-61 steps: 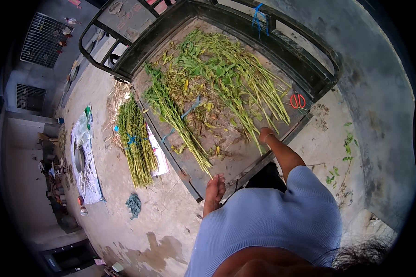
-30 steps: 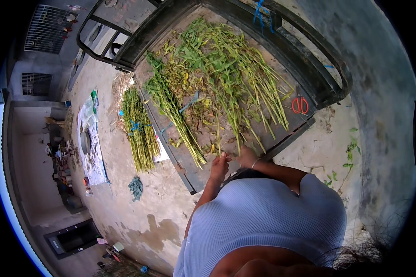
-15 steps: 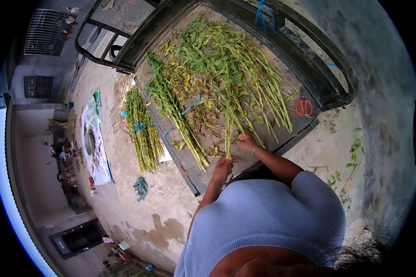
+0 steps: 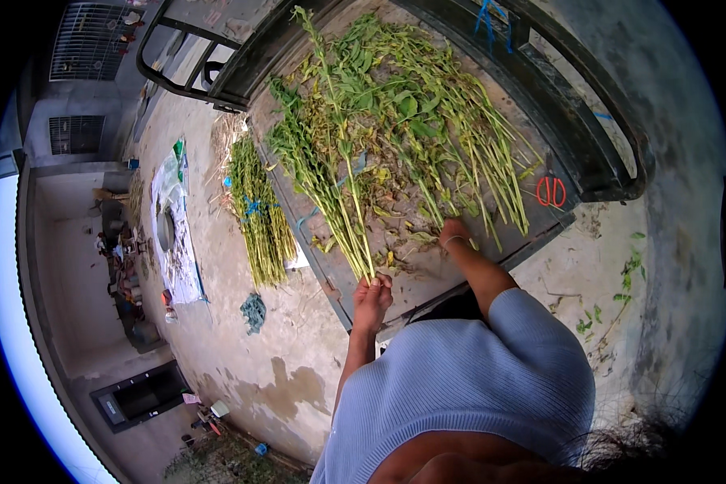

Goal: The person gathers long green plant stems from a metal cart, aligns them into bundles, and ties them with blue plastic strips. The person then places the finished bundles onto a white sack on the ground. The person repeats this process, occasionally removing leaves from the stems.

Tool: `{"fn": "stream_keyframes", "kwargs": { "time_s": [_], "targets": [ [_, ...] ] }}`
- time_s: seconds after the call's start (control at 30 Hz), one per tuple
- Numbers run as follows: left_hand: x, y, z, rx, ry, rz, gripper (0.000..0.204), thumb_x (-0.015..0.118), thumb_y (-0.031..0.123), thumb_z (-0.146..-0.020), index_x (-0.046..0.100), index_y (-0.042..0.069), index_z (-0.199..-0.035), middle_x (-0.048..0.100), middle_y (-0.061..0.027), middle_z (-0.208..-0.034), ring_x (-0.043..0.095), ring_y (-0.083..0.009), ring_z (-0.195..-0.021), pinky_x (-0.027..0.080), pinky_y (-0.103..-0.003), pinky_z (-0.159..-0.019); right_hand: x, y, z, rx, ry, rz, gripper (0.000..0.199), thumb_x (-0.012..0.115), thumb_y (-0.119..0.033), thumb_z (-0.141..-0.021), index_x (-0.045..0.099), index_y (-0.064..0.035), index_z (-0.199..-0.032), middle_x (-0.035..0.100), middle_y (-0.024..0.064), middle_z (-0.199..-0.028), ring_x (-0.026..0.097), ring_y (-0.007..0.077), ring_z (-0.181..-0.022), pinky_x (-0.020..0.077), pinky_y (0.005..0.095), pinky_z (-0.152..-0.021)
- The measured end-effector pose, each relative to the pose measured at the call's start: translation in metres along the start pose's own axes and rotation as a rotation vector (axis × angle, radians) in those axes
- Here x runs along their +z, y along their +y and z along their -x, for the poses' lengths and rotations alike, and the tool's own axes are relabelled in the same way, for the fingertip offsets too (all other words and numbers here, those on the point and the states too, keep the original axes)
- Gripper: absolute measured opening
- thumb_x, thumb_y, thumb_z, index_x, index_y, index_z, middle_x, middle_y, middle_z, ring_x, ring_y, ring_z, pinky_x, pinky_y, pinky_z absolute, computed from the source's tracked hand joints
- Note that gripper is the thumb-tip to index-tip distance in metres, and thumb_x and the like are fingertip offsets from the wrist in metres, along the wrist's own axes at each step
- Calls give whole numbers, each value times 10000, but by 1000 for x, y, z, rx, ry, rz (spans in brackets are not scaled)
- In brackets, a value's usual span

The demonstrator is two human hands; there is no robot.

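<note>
Outdoors, left hand (image 4: 373, 297) grips bundled stalks (image 4: 323, 173); right hand (image 4: 452, 234) grasps loose stems (image 4: 460, 145) in cart bed (image 4: 427, 270).

Loose stalks (image 4: 427, 137) crowd the cart bed (image 4: 452, 270); only its near edge lies bare.

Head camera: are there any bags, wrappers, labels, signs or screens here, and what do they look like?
Printed sheet or sack: spread flat on the concrete ground at far left, long, mostly white with grey and green patches.
White flat piece: on the ground beside the tied bundle of green stalks, partly tucked under it; too small to tell if it is paper or plastic.
No signs or screens in view.
</note>
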State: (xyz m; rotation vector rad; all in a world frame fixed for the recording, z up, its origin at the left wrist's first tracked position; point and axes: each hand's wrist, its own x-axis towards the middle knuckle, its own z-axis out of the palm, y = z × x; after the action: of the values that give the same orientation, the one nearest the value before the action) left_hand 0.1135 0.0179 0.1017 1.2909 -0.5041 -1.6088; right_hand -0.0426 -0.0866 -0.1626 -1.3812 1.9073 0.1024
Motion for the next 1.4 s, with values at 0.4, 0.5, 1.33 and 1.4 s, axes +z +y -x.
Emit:
{"fn": "stream_keyframes", "kwargs": {
  "time_s": [0.4,0.5,1.33,1.4],
  "targets": [
    [-21,-75,-40,-449,-39,-21,176,395,191,-927,449,74,-1046,537,-84,-1053,573,-216,-852,514,-363,-720,-50,-25,122,-626,-1,-779,186,601,-106,-714,446,-27,-780,551,119,-641,567,223,-582,434,338,-509],
    [17,-50,-33,-509,-20,-12,273,340,263,-942,447,59,-1088,538,-86,-1021,572,-229,-862,514,-377,-728,-74,-27,145,-705,28,-654,217,593,-162,-751,443,-14,-800,553,155,-649,566,329,-614,430,397,-533],
    [-9,-46,-61,-467,130,141,269,447,340,-911,427,78,-853,396,-6,-605,301,-84,-436,244,-220,-373,-120,129,155,-386,-178,537,278,660,-332,-649,642,-112,-819,610,155,-801,605,309,-787,481,434,-707],
    [-7,-39,-55,-416,100,121,269,448,338,-911,417,90,-812,378,4,-579,296,-81,-425,238,-218,-363,-77,149,130,-308,-120,347,327,710,-350,-608,661,-133,-847,623,153,-859,609,309,-826,486,445,-721]
  ]
}}
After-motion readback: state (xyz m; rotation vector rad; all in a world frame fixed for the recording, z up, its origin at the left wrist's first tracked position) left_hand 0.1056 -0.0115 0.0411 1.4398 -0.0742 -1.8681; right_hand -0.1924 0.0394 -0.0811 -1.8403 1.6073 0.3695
